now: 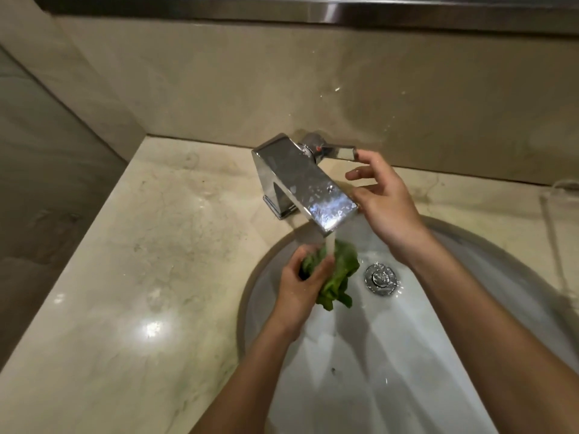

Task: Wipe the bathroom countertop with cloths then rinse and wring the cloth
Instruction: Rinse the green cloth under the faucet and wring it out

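Observation:
A crumpled green cloth (336, 277) hangs over the white basin (438, 355), bunched in my left hand (300, 289). Water runs from the chrome tap spout (300, 183) onto the cloth. My right hand (382, 202) is raised beside the spout, fingers spread, with one fingertip at the end of the tap's lever handle (340, 151); it holds nothing.
Wet beige marble countertop (150, 261) stretches left of the basin up to the wall. The chrome drain plug (380, 278) sits in the basin floor right of the cloth. Splash marks dot the back wall. A clear object (560, 195) stands at the right edge.

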